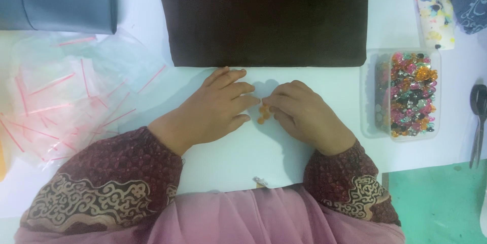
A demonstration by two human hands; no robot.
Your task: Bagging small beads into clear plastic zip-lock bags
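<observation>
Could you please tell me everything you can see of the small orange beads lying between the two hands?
The orange beads are a small cluster of round, glossy, amber-orange pieces, plastic by the look, lying loose on the white table just below the dark brown cloth. The left hand and right hand close in from either side, fingertips at the cluster. Their count is unclear.

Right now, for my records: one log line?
left hand flat | right hand touching small orange beads | clear plastic gem box right

White surface (284, 152) bearing a dark brown cloth (264, 15), clear bags with red strips (66, 97) and small orange beads (264, 113). A clear tub of coloured gems (406, 94) and scissors (478, 122) lie at one side.
</observation>
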